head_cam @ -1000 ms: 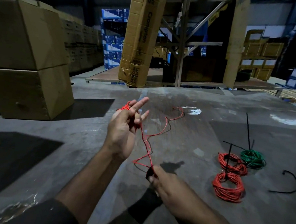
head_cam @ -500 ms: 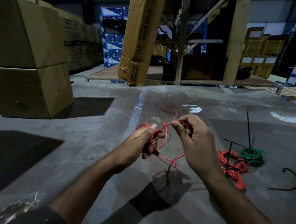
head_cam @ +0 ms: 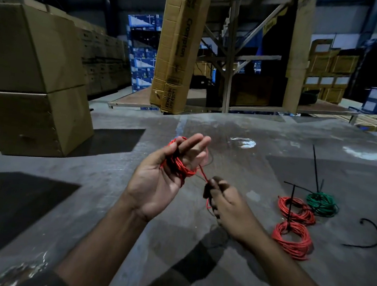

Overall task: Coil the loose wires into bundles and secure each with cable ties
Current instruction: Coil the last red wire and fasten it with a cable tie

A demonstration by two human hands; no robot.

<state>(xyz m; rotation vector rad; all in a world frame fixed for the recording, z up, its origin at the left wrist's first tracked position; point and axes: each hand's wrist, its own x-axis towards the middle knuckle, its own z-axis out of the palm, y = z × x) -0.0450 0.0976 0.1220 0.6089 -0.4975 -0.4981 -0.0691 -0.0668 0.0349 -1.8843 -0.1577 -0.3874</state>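
A red wire [head_cam: 181, 169] is wound in loops around the fingers of my left hand [head_cam: 162, 179], palm up, with the thumb holding the loops. My right hand [head_cam: 229, 205] pinches the wire's free end just right of the left hand, pulled taut. On the floor to the right lie two red coils [head_cam: 295, 211] [head_cam: 291, 241] and a green coil [head_cam: 321, 204], each with a black cable tie [head_cam: 290, 200] sticking up. A loose black cable tie [head_cam: 370, 234] lies curved further right.
Stacked cardboard boxes [head_cam: 31, 75] stand at the left. A tall carton [head_cam: 178, 46] leans on a metal rack [head_cam: 230, 54] ahead. More boxes sit at the far right. The grey concrete floor [head_cam: 228, 263] spreads around the coils.
The loose red wire on the floor has been gathered onto my left hand. My left palm has turned up, and my right hand has dropped lower, pulling the end taut.
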